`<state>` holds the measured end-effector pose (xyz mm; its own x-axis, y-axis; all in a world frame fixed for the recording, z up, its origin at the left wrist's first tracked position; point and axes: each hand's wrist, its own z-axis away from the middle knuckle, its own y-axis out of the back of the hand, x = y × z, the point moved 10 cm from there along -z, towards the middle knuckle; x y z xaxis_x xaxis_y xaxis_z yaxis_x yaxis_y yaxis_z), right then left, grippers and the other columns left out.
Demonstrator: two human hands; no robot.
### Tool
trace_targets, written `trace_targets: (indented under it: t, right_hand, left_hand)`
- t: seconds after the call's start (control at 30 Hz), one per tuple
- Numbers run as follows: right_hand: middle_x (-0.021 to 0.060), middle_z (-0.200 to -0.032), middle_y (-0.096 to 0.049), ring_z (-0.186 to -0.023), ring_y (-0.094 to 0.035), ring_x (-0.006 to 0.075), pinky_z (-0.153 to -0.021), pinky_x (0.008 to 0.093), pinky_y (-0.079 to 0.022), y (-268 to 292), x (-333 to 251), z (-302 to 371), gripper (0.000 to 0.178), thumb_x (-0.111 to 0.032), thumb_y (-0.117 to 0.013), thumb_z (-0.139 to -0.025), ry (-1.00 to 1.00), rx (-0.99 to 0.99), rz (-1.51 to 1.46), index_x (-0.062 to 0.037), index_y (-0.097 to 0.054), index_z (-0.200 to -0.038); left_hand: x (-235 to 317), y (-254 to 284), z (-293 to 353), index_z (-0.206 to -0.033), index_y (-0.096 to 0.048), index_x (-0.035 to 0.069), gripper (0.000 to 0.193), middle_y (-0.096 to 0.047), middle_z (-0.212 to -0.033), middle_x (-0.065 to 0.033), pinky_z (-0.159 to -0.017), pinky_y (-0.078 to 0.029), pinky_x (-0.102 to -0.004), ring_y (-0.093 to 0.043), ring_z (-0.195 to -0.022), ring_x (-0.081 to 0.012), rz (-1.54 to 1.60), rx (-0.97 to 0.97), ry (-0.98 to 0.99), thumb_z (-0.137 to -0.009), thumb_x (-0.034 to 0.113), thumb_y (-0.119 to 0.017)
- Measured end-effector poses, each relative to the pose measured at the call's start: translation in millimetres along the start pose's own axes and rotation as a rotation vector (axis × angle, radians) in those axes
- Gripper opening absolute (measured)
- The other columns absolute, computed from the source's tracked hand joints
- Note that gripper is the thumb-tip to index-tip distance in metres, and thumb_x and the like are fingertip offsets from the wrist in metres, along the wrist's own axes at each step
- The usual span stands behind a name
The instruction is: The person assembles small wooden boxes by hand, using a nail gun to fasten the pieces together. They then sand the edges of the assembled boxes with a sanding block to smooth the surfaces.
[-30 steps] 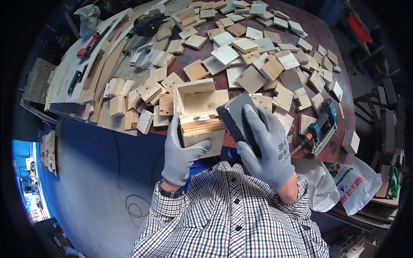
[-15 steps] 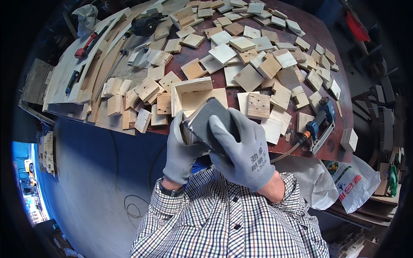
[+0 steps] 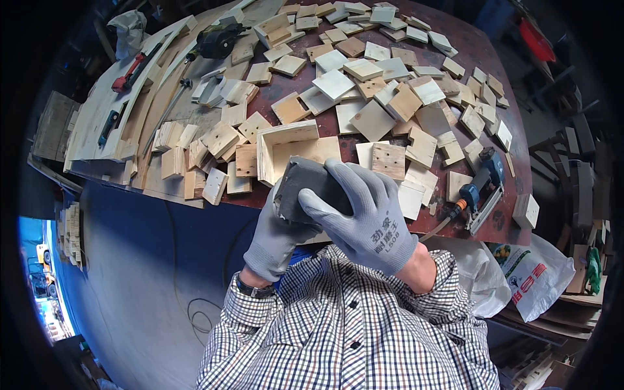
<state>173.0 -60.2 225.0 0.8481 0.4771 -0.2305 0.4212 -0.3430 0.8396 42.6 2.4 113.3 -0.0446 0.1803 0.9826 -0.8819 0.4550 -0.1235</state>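
My right hand point(image 3: 361, 211), in a grey coated glove, grips a dark grey sanding block point(image 3: 312, 185) with worn, pale edges. My left hand point(image 3: 270, 237), gloved alike, is curled beneath it, and most of its fingers are hidden. The wooden block that showed between the hands a moment ago is now covered by the sanding block. Both hands are close to my chest at the table's near edge. Just beyond them an open wooden box frame point(image 3: 289, 143) rests on the table, among many loose wood blocks point(image 3: 390, 159).
A dark red tabletop point(image 3: 513, 175) bears scattered wooden pieces. At the right lies a blue air nailer point(image 3: 484, 185) with a hose. Long boards point(image 3: 107, 130) at the left carry a red-handled tool point(image 3: 128, 73) and a dark power tool point(image 3: 221, 40). White plastic bags point(image 3: 530, 276) hang at the right.
The sanding block has shifted slightly left and down and tilted, so the wooden block under it no longer shows. My right hand has moved along with it.
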Motion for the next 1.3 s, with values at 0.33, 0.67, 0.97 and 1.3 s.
trace_targets:
  t: [0.33, 0.67, 0.97, 1.3]
  right_hand:
    - [0.0194, -0.148, -0.052, -0.13, -0.054, 0.0355, -0.104, 0.0503, -0.041, 19, 82, 43, 0.067, -0.018, -0.078, -0.078, -0.158, 0.011, 0.25, -0.0254, -0.064, -0.143]
    - [0.0171, -0.15, -0.047, -0.133, -0.053, 0.0356, -0.106, 0.0515, -0.049, 7, -18, -21, 0.064, -0.03, -0.071, -0.088, 0.159, 0.054, 0.039, -0.0349, -0.054, -0.149]
    - [0.0242, -0.146, -0.052, -0.127, -0.054, 0.04, -0.104, 0.0515, -0.042, 43, 53, 25, 0.073, -0.021, -0.083, -0.076, -0.207, 0.116, 0.004, -0.0157, -0.063, -0.146]
    - [0.0245, -0.145, -0.05, -0.126, -0.053, 0.0395, -0.101, 0.0501, -0.042, 10, 32, 4, 0.079, -0.022, -0.082, -0.08, -0.352, 0.301, -0.255, -0.0136, -0.054, -0.153]
  left_hand:
    - [15, 26, 10, -0.16, -0.029, -0.004, 0.093, -0.056, -0.144, -0.016, -0.108, -0.054, -0.036, -0.061, -0.131, -0.0238, 0.368, 0.119, 0.203, -0.082, -0.013, -0.08]
    - [0, 8, 7, -0.154, -0.044, 0.003, 0.077, -0.059, -0.144, -0.0152, -0.103, -0.058, -0.0357, -0.064, -0.128, -0.0252, 0.232, -0.031, 0.143, -0.086, -0.005, -0.08]
    - [16, 23, 9, -0.159, -0.03, -0.006, 0.095, -0.057, -0.141, -0.017, -0.105, -0.056, -0.0355, -0.063, -0.128, -0.0238, 0.274, 0.148, 0.155, -0.081, -0.008, -0.082]
    - [42, 8, 1, -0.159, -0.027, -0.005, 0.118, -0.047, -0.151, -0.0187, -0.115, -0.049, -0.0404, -0.053, -0.138, -0.0301, -0.385, 0.246, -0.099, -0.066, 0.008, -0.099]
